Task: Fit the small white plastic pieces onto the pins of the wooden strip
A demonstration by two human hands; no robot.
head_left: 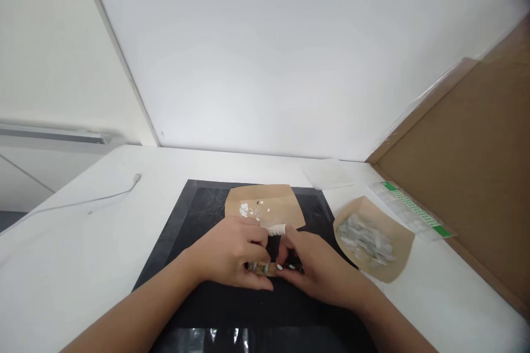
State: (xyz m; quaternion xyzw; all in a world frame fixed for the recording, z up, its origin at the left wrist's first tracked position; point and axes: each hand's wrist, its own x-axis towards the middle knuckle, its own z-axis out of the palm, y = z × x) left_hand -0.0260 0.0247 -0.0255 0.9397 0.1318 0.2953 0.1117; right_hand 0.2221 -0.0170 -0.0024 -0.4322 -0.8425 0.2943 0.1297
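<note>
We note the left hand [238,253] pinching one end of a small brownish strip [266,268], low over the black mat [232,309]; the right hand [317,267] pinches its other end, presumably because two-ended support steadies so slight a piece. White bits [244,210] lie on a brown tray [287,203] just beyond the fingers, likely for short reach. We judge the dark mat helps pale pieces show.

White wall [265,55] behind a white table [83,265]
</note>
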